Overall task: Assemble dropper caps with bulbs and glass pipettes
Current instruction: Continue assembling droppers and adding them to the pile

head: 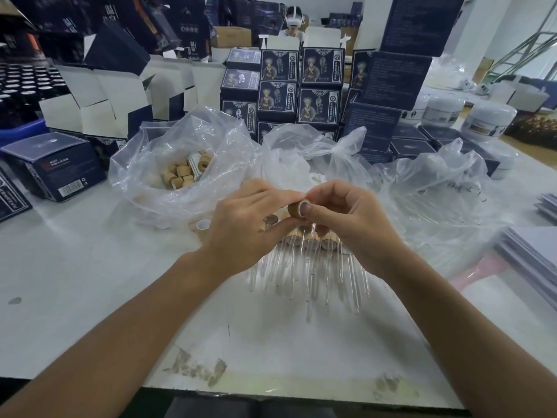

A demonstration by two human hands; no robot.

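We see both hands meeting above the middle of the white desk (90, 282), working on one wooden dropper cap (298, 209). The left hand (244, 227) has its fingers curled, thumb and forefinger reaching across to the cap's upper edge. The right hand (346, 218) grips the cap from the other side, its thumb pressed over the cap's open end and the other fingers folded behind it. The cap is held clear of the desk, lying on its side with the open rim turned toward us.

Directly under the hands lies a row of finished droppers (310, 242), wooden collars side by side and their glass pipettes (301, 282) fanning out toward us on the desk. The hands cover the far ends of that row, so we cannot tell how many there are. A single white-lined cap (202, 226) stands just left of the left hand.

Behind and to the left, a clear plastic bag (168, 164) holds loose wooden caps (180, 173). A second clear bag (313, 149) sits behind the hands; its contents are too pale to make out. A third (437, 188) to the right is crumpled, and what it holds is unclear through the film. Whether a rubber bulb is already in the held cap we cannot tell, since the fingers hide it. Dark blue printed boxes (319, 86) are stacked at the back.
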